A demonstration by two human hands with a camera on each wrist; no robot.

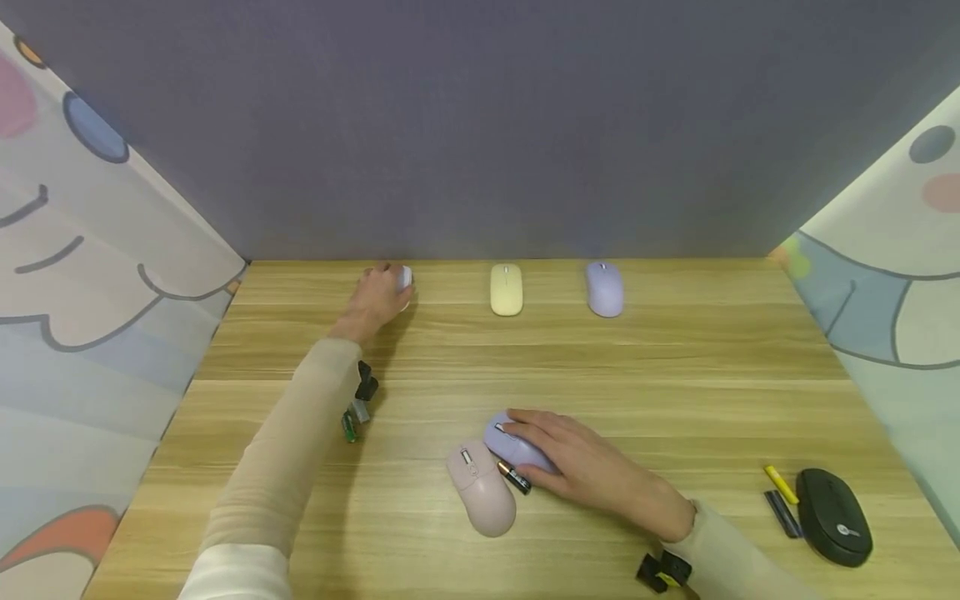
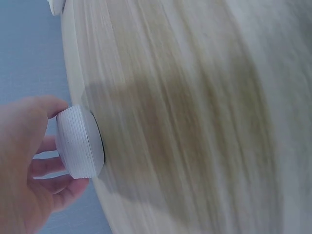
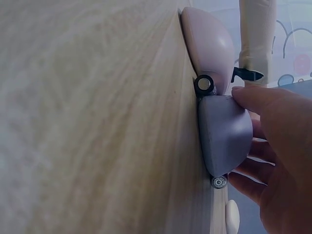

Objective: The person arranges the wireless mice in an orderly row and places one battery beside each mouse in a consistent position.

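At the table's back left, my left hand grips a white computer mouse. The left wrist view shows thumb and fingers on opposite sides of this mouse, whose facing side is ribbed. Near the middle front, my right hand holds a lavender mouse, thumb on one side and fingers on the other. A pink mouse lies just left of it, and a black-and-copper battery sits between the two. Another battery end shows by the lavender mouse's far side in the right wrist view.
A yellow mouse and a second lavender mouse stand along the back edge. To the right are a black mouse, a yellow battery and a dark battery. Green and grey batteries lie beside the left forearm.
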